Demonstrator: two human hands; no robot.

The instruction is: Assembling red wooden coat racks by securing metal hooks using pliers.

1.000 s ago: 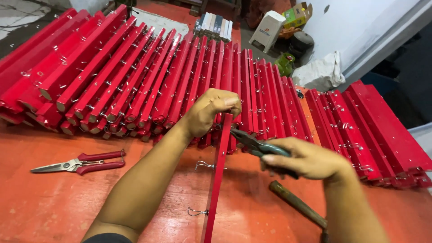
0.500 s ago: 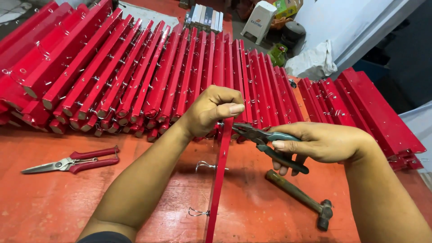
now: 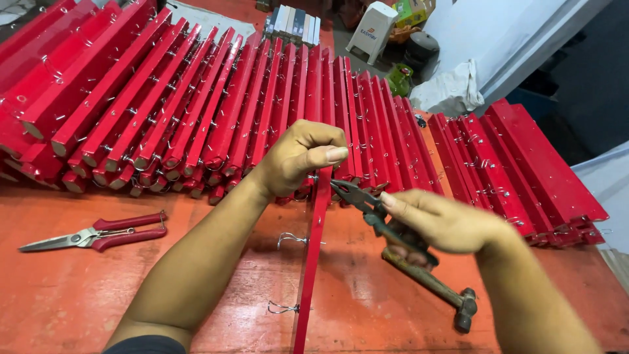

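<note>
Gripping the top of a long red bar (image 3: 314, 249) at mid-frame, the left hand (image 3: 303, 157) is closed tight around it, much as half a second ago. The right hand (image 3: 445, 219), wrapped around dark pliers (image 3: 367, 203), has pushed their nose in from the right to the bar's upper edge, where wire hooks stick out. A hammer (image 3: 429, 282) lies below; red-handled snips (image 3: 92, 236) sit at left.
</note>
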